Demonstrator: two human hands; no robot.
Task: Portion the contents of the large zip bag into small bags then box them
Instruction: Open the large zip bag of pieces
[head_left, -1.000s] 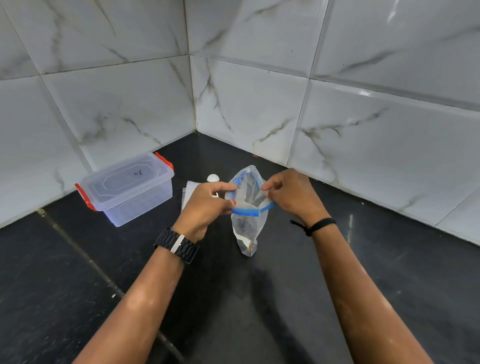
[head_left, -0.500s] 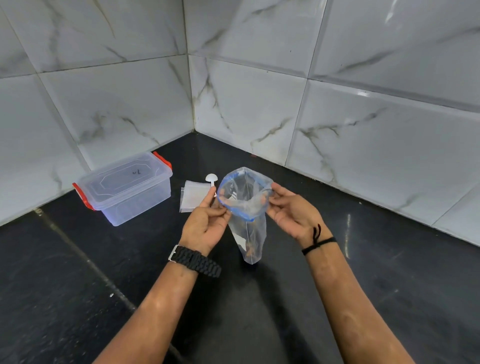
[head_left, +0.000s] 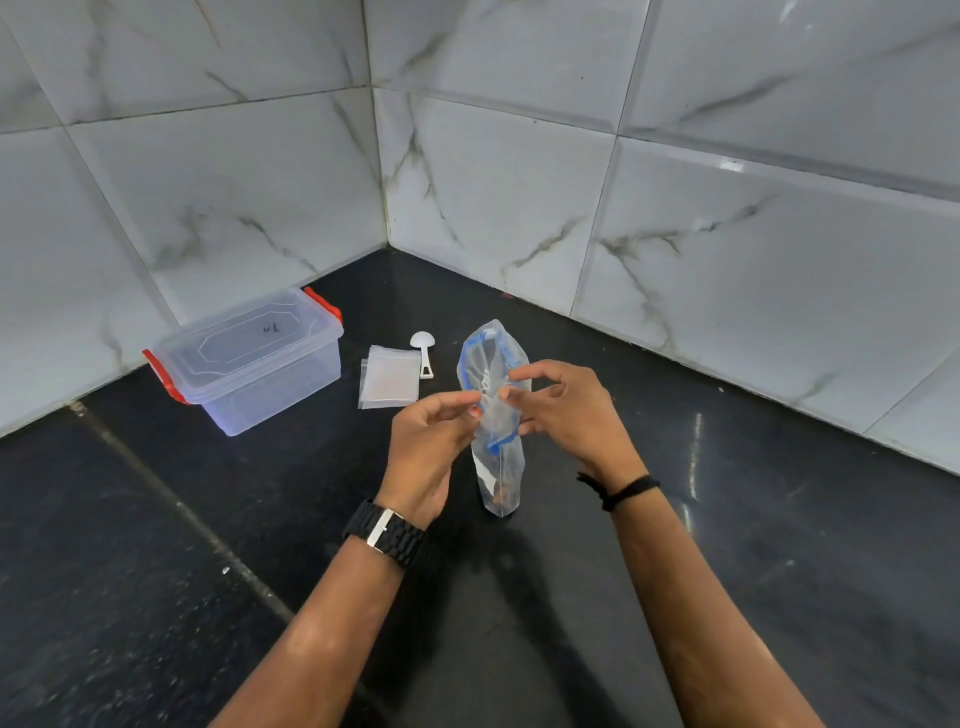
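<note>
Mid-frame, my left hand (head_left: 434, 441) and right hand (head_left: 563, 410) pinch the large zip bag (head_left: 493, 410) open; small bags (head_left: 388, 383) unfilled, box (head_left: 249, 358) lidded at left

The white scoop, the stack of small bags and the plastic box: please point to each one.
white scoop (head_left: 421, 340), head view, on its round bowl.
stack of small bags (head_left: 387, 378), head view, middle of the top bag.
plastic box (head_left: 249, 338), head view, centre of the lid.

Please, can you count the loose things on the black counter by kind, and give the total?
Large zip bag: 1
Stack of small bags: 1; the number of bags in it cannot be told
White scoop: 1
Clear box with red latches: 1
Total: 4
</note>
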